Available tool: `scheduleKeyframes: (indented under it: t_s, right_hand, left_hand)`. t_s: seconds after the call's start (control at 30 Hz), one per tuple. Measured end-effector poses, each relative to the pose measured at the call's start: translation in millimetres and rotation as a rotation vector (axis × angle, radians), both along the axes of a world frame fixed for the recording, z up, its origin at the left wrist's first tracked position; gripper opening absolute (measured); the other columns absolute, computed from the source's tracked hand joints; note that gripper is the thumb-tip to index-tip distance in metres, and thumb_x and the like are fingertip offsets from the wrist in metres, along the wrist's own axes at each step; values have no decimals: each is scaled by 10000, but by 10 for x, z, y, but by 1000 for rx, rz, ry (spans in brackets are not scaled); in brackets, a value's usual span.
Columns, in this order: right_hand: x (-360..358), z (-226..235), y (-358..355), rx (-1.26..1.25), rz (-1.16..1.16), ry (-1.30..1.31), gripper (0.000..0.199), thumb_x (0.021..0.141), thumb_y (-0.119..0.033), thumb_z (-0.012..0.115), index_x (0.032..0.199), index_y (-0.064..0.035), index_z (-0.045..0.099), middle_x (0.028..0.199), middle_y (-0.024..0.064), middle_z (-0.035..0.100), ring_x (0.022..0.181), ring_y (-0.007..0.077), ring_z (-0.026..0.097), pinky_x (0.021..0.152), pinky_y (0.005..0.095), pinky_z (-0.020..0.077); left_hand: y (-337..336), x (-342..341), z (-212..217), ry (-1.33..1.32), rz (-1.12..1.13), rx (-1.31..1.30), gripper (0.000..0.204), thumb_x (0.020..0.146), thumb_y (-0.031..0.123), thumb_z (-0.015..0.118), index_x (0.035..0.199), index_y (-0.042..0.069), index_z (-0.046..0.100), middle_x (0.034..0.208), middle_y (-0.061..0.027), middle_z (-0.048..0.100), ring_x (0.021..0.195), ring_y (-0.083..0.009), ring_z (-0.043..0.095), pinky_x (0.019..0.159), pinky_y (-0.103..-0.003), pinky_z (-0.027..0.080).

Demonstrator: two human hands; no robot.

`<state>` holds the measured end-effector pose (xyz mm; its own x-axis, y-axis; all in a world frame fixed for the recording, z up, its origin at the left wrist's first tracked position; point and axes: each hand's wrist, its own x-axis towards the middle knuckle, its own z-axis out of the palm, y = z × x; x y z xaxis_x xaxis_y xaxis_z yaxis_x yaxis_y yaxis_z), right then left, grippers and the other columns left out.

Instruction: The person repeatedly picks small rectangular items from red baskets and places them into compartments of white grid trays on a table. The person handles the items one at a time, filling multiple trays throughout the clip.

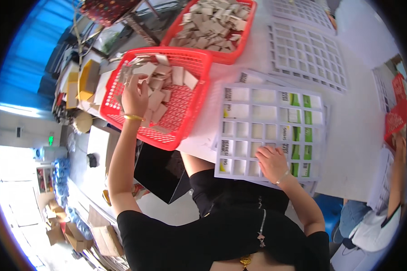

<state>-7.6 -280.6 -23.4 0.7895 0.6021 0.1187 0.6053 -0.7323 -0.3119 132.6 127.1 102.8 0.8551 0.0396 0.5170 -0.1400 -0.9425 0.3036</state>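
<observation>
My left hand [134,97], with a gold bangle at its wrist, reaches into the near red plastic basket [196,104]. Its fingers are bent but apart, beside a pale flat tile [145,69] on a loose pile of grey-white pieces; whether the fingertips touch it is unclear. My right hand [273,165] lies on a white gridded tray [270,177] at the table's front edge, fingers spread over its lower middle cells. White pieces fill many of the cells, while green and printed patches show in the columns on the right.
Behind the near basket stands another red basket [239,47] heaped with similar pieces. More white gridded trays [305,52] lie farther back on the white table [348,149]. At the far right another person's arm [397,174] reaches toward a red basket [395,113]. Cardboard boxes [77,235] sit lower left.
</observation>
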Motion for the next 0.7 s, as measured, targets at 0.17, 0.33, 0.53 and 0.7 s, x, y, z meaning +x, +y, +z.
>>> scheduleKeyframes:
  t_s: [0.17,0.33,0.53,0.7]
  right_hand:
    - [73,31,109,-40,34,51,183,741,-154,665,908,-116,599,992,-2,540,1008,179,509,841,407,371]
    - [68,46,42,-35,3,103,202,738,-155,675,922,-122,600,1016,-9,531,1023,182,506,849,417,371]
    - [41,-2,28,-6,-28,146,211,738,-163,677,932,-127,602,1049,-16,523,1057,181,501,866,438,375]
    - [52,-14,14,30,-26,151,185,744,-162,670,915,-130,607,1050,-17,525,1052,182,505,868,441,378]
  left_hand:
    - [1420,213,-819,734,334,469,399,810,352,605,1081,60,616,1106,-176,631,1061,-315,590,881,-411,471]
    - [1095,225,-1074,1014,437,448,707,755,488,661,1242,5,492,1199,-211,585,1191,-351,512,975,-426,428]
    - [1343,517,-1973,1109,273,123,782,740,502,680,1288,0,436,1224,-211,567,1150,-337,545,940,-393,455]
    - [978,408,-1928,1341,16,428,686,778,450,648,1268,10,456,1177,-222,589,1111,-338,568,913,-402,466]
